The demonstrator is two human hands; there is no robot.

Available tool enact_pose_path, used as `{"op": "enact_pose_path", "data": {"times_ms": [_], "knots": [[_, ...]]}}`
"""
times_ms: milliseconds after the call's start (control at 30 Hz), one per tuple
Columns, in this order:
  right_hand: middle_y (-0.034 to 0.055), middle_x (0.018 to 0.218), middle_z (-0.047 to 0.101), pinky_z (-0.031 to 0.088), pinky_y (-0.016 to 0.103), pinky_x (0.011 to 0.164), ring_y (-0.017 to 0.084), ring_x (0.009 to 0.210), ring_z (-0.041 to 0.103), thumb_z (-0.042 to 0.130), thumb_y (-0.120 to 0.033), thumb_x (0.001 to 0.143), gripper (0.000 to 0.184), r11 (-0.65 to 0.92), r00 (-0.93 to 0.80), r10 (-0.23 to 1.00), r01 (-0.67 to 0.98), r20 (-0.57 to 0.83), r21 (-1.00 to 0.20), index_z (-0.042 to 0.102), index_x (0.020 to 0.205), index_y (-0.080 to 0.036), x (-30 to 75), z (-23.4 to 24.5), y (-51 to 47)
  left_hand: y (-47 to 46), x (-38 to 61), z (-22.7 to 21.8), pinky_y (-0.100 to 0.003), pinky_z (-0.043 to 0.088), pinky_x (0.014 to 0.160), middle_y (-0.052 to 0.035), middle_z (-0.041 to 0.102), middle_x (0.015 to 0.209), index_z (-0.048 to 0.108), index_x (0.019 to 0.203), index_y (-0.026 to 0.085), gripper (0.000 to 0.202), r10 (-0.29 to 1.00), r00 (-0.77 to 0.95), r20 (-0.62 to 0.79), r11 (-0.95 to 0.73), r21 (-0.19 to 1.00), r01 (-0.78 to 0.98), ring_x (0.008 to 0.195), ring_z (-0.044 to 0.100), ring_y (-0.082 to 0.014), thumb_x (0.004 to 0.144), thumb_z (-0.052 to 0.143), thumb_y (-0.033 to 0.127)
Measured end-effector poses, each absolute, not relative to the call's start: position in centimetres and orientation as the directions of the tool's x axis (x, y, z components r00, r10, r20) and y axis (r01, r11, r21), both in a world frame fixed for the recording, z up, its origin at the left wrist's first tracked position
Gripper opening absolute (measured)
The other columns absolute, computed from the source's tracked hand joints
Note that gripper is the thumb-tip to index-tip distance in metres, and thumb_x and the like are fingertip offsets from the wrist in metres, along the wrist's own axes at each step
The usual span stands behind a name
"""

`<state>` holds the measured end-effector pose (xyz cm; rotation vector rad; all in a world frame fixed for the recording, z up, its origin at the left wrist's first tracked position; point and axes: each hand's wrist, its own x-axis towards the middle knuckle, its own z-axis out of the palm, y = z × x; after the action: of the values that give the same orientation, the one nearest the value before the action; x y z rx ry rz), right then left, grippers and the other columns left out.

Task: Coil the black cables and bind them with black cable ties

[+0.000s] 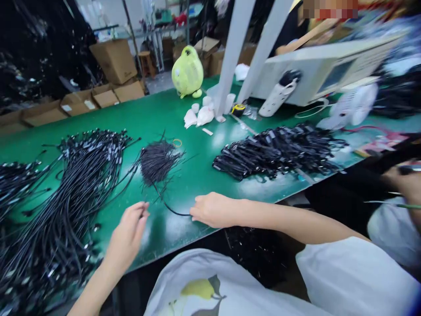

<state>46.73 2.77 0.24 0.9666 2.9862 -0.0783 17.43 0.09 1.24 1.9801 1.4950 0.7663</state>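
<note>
The right edge of the frame blurs, and our left hand (130, 228) hides its fingertips, so we cannot tell its grip. Low centre, our right hand (210, 210) pinches a thin black cable (167, 206), curving on the green table (197, 175).

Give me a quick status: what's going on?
Both hands pinched shut: left hand, right hand. Thin black wire runs to the right hand. Cable pile lies left, another right.
</note>
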Motion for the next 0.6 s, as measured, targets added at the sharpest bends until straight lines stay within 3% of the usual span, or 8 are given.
{"op": "enact_pose_path", "data": {"times_ms": [67,167,233,333,400,467,533,600], "knots": [[0.004,0.076,0.065,0.035,0.031,0.053,0.019,0.076,0.056,0.045,-0.034,0.098,0.026,0.827,-0.828,0.56,0.556,0.033,-0.079,0.065,0.087,-0.022,45.6,1.7,2.5,0.2,20.4,1.0,-0.044,0.048,0.098,-0.0096,0.067,0.114,0.061,0.113,0.025,0.028,0.933,0.36,0.02,-0.253,0.748,0.613,0.106,0.063,-0.0266,0.089,0.048,0.032],[0.0054,0.079,0.064,0.032,0.03,0.055,0.02,0.08,0.056,0.047,-0.038,0.098,0.027,0.766,-0.745,0.634,0.642,0.207,-0.033,0.065,0.088,-0.02,45.9,3.0,5.1,0.0,21.8,0.8,-0.03,0.05,0.074,-0.0025,0.064,0.075,0.06,0.106,0.021,0.024,0.848,0.493,-0.193,-0.037,0.908,0.418,0.071,0.061,-0.016,0.096,0.042,0.033],[0.0054,0.082,0.064,0.032,0.03,0.055,0.02,0.082,0.057,0.048,-0.043,0.097,0.029,0.715,-0.669,0.678,0.697,0.304,-0.059,0.065,0.092,-0.02,46.9,2.3,7.6,-0.3,21.0,1.0,-0.022,0.041,0.055,0.0038,0.048,0.056,0.062,0.1,0.017,0.028,0.818,0.503,-0.279,0.215,0.96,0.181,0.05,0.046,-0.0104,0.095,0.048,0.04],[0.0055,0.089,0.067,0.038,0.032,0.058,0.022,0.08,0.06,0.046,-0.05,0.096,0.034,0.691,-0.617,0.721,0.671,0.315,-0.268,0.065,0.104,-0.024,48.8,-0.5,10.1,-0.4,18.4,1.8,-0.017,0.027,0.042,0.0101,0.027,0.049,0.065,0.091,0.012,0.029,0.845,0.441,-0.303,0.436,0.867,-0.239,0.039,0.023,-0.0043,0.088,0.062,0.041],[0.0057,0.092,0.068,0.043,0.036,0.063,0.023,0.08,0.062,0.044,-0.053,0.096,0.035,0.691,-0.63,0.718,0.593,0.297,-0.413,0.066,0.107,-0.028,50.0,-2.5,10.5,-0.3,16.3,2.4,-0.015,0.024,0.039,0.0117,0.018,0.048,0.066,0.088,0.011,0.022,0.902,0.323,-0.286,0.417,0.77,-0.483,0.035,0.014,-0.0025,0.091,0.06,0.032],[0.0051,0.094,0.069,0.046,0.039,0.067,0.025,0.081,0.064,0.04,-0.052,0.097,0.034,0.686,-0.622,0.718,0.554,0.313,-0.472,0.066,0.106,-0.033,50.6,-3.9,9.9,0.0,14.6,3.0,-0.012,0.026,0.039,0.0112,0.018,0.047,0.066,0.093,0.012,0.023,0.958,0.129,-0.257,0.276,0.699,-0.66,0.033,0.014,-0.0024,0.097,0.048,0.025],[0.0047,0.091,0.069,0.045,0.042,0.066,0.026,0.078,0.063,0.035,-0.051,0.097,0.035,0.67,-0.582,0.739,0.581,0.34,-0.462,0.065,0.107,-0.037,50.3,-4.6,8.5,0.3,13.6,3.1,-0.01,0.029,0.04,0.0101,0.026,0.048,0.064,0.106,0.011,0.028,0.973,-0.017,-0.232,0.147,0.671,-0.727,0.033,0.022,-0.0022,0.101,0.037,0.021],[0.0047,0.079,0.068,0.042,0.042,0.06,0.026,0.068,0.061,0.036,-0.054,0.095,0.035,0.613,-0.499,0.79,0.647,0.355,-0.454,0.067,0.097,-0.039,48.9,-4.4,6.4,0.8,13.8,2.6,-0.009,0.033,0.043,0.0086,0.037,0.052,0.061,0.114,0.011,0.027,0.974,-0.05,-0.22,0.125,0.712,-0.691,0.038,0.035,-0.0017,0.101,0.039,0.02]]}}
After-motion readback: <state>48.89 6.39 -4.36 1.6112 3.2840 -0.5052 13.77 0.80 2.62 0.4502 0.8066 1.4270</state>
